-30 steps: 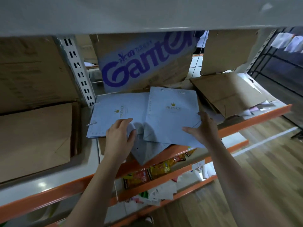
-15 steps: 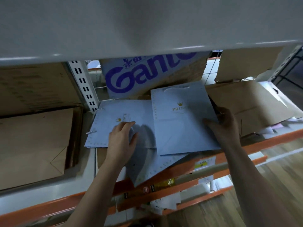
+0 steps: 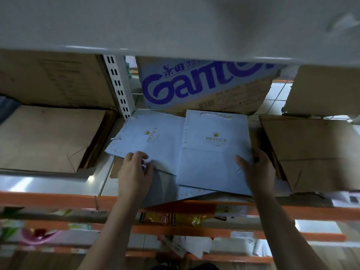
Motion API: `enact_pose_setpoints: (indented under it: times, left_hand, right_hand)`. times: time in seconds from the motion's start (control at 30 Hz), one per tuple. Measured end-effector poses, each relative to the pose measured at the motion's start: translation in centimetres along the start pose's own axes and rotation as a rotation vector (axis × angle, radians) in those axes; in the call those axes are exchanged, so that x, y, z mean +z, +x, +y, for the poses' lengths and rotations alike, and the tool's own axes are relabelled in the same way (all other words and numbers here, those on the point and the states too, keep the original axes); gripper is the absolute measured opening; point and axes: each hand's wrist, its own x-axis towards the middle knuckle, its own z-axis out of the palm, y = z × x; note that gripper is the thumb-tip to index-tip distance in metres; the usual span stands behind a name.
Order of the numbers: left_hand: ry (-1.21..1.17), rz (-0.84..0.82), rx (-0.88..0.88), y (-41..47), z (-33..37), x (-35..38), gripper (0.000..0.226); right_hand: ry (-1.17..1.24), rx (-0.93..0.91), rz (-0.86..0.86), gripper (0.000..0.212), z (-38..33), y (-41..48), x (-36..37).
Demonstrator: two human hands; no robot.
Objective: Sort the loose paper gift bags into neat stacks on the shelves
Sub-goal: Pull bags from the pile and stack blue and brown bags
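Note:
Several flat pale-blue paper gift bags with a gold "PRINCE" crown logo lie on the middle shelf [image 3: 58,197]. One upright bag [image 3: 212,152] lies on top at the right. My right hand [image 3: 257,168] grips its lower right edge, thumb on top. A second blue bag [image 3: 148,141] lies turned sideways to the left, and my left hand [image 3: 134,172] pinches its lower edge. A third blue bag [image 3: 167,190] sticks out underneath over the orange shelf rail.
Stacks of flat brown paper bags lie left [image 3: 48,139] and right [image 3: 315,152] of the blue ones. A cardboard "Ganten" box [image 3: 202,84] stands behind. A white slotted upright [image 3: 118,88] divides the shelf. The grey shelf above hangs low. Lower shelves hold packets and papers.
The upright blue bag has been slid further back onto the shelf and squared up. My right hand moved to its lower right edge; my left hand closed on the sideways bag's edge.

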Motion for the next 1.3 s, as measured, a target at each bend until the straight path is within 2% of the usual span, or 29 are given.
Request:
enact_pose_setpoints:
  times: [0.1, 0.27, 0.37, 0.5, 0.63, 0.8, 1.07, 1.13, 1.23, 1.3]
  left_hand:
    - [-0.202, 0.113, -0.162, -1.2, 1.1, 0.1, 0.032]
    - [-0.756, 0.235, -0.491, -0.9, 1.8, 1.4, 0.048]
    - [-0.971, 0.267, -0.588, -0.1, 1.3, 1.9, 0.057]
    - [-0.990, 0.186, -0.584, 0.7, 1.7, 2.3, 0.044]
    - [-0.967, 0.124, -0.574, 1.1, 2.9, 3.1, 0.059]
    - [-0.945, 0.139, -0.570, 1.4, 3.6, 3.0, 0.055]
    - [-0.895, 0.053, -0.377, -0.9, 2.0, -2.3, 0.033]
    - [-0.871, 0.074, -0.369, -1.6, 1.9, -2.6, 0.035]
    - [-0.912, 0.069, -0.345, -2.6, 2.0, -2.4, 0.045]
    - [-0.952, 0.036, -0.321, -2.9, 2.0, -2.2, 0.050]
  right_hand:
    - [0.026, -0.008, -0.020, 0.050, 0.0, 0.0, -0.2]
    - [0.073, -0.001, -0.051, 0.044, 0.2, 0.1, -0.3]
    - [0.070, -0.005, -0.053, 0.042, 0.3, 0.1, -0.4]
    - [0.096, 0.012, -0.055, 0.037, 0.4, 0.1, -0.6]
    - [0.100, 0.000, -0.056, 0.039, 0.3, 0.0, -0.6]
    - [0.159, -0.019, -0.091, 0.053, 0.8, 0.6, -1.4]
    - [0.234, -0.047, -0.052, 0.060, -0.1, 0.4, -2.3]
    - [0.244, -0.068, -0.072, 0.054, -0.4, 0.3, -2.2]
    - [0.185, -0.103, -0.147, 0.030, -0.9, 0.0, -1.6]
    - [0.128, -0.188, -0.170, 0.019, -1.3, 0.0, -1.1]
